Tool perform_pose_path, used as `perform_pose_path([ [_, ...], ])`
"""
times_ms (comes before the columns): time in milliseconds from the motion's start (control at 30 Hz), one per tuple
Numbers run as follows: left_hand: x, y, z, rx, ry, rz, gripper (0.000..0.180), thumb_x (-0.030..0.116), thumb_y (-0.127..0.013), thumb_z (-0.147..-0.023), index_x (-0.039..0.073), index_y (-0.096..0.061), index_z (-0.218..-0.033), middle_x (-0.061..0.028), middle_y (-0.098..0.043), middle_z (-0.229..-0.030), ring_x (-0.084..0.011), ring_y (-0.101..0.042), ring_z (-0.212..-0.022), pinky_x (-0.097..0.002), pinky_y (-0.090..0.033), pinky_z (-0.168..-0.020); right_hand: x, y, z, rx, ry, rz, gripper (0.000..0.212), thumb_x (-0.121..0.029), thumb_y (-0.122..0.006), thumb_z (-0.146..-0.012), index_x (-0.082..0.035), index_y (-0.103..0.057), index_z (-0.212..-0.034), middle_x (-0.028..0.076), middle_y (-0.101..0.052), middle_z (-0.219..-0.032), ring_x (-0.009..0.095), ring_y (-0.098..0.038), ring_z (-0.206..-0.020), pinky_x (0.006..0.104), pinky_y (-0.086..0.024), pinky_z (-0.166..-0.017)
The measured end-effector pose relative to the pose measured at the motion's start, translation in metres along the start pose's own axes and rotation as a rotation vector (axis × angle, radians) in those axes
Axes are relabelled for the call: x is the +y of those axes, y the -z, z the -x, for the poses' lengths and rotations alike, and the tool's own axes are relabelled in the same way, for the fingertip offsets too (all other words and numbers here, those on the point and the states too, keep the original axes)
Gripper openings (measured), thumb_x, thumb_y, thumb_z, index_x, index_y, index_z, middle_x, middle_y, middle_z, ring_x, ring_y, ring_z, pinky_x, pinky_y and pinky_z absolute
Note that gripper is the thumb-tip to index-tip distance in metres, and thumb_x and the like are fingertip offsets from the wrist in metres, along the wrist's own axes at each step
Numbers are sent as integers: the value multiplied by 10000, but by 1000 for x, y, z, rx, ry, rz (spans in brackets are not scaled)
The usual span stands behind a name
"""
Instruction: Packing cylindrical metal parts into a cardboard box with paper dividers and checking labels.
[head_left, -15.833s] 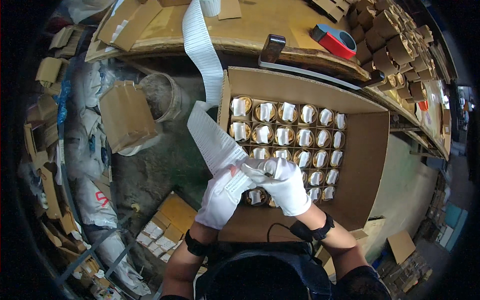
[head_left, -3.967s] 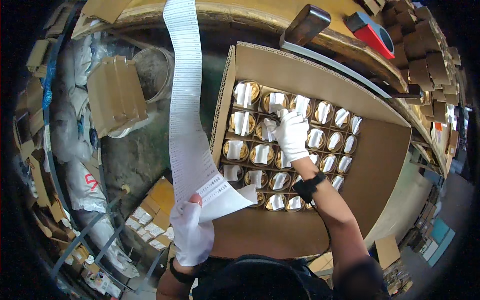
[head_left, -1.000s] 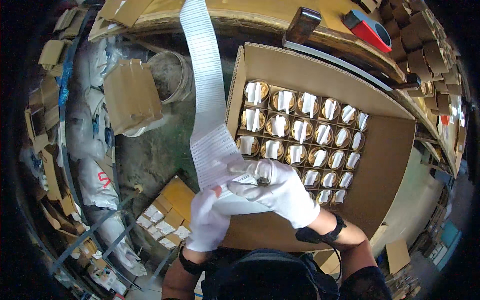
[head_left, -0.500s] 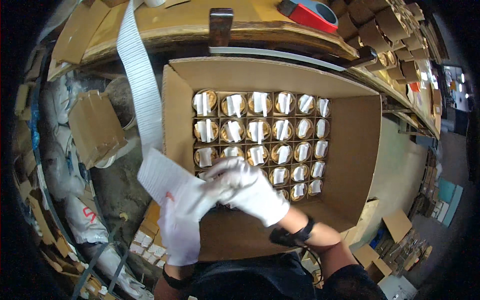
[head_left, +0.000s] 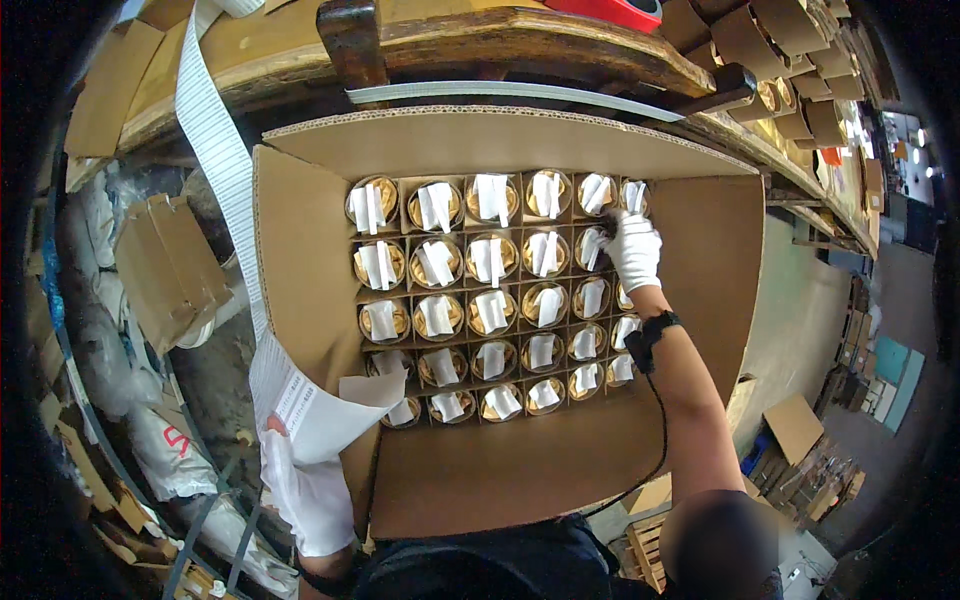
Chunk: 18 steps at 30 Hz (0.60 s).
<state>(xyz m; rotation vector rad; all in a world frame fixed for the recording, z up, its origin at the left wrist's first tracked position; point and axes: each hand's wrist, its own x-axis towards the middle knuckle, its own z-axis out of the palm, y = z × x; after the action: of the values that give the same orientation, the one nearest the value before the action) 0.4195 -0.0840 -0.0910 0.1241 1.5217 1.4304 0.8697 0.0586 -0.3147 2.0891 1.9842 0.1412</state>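
Observation:
An open cardboard box [head_left: 480, 480] stands in front of me, split by card dividers into cells. The cells hold rows of round glass jars [head_left: 438, 317], each with white paper strips lying over its tan top. At the box's left wall my left hand [head_left: 308, 490], in a white glove, is closed on a long band of white labels [head_left: 290, 385]. The band's free end curls over the left front jars. My right hand [head_left: 634, 250], also gloved, reaches over the second row near the right side. Its fingers are drawn together at a jar; their tips are dark and what they hold is unclear.
Beyond the box runs a wooden bench [head_left: 540, 45] with a red tape dispenser [head_left: 620, 10] and, at right, several cardboard tubes [head_left: 750, 40]. An opened carton [head_left: 170, 260] and white sacks [head_left: 170, 445] lie at left. A black cable [head_left: 662, 430] hangs from my right wrist.
My right hand has left the label band beside my left hand and swung to the far right jars. The left hand moved left and down, still holding the band. The view has shifted.

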Motion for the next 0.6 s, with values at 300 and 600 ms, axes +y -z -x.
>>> perform_pose_path([
  [300, -3, 0, 13, -171, -655, -1298, 161, 25, -618, -818, -35, -575, -961, -169, -607, -879, -304, -602, -862, -392, -483, -776, -125, 153, 49, -332, -9, -1357, 197, -195, -671, -862, -49, -666, -994, 53, -688, -896, 130, -602, -784, 304, -491, -702],
  [600, 25, 4, 15, -373, -536, -1077, 268, -34, -592, -767, -72, -586, -1032, -200, -643, -914, -356, -634, -848, -375, -503, -787, -226, 296, 120, -623, 265, -1639, 204, -144, -772, -754, -41, -598, -719, 84, -690, -872, 99, -631, -733, 293, -515, -690],
])
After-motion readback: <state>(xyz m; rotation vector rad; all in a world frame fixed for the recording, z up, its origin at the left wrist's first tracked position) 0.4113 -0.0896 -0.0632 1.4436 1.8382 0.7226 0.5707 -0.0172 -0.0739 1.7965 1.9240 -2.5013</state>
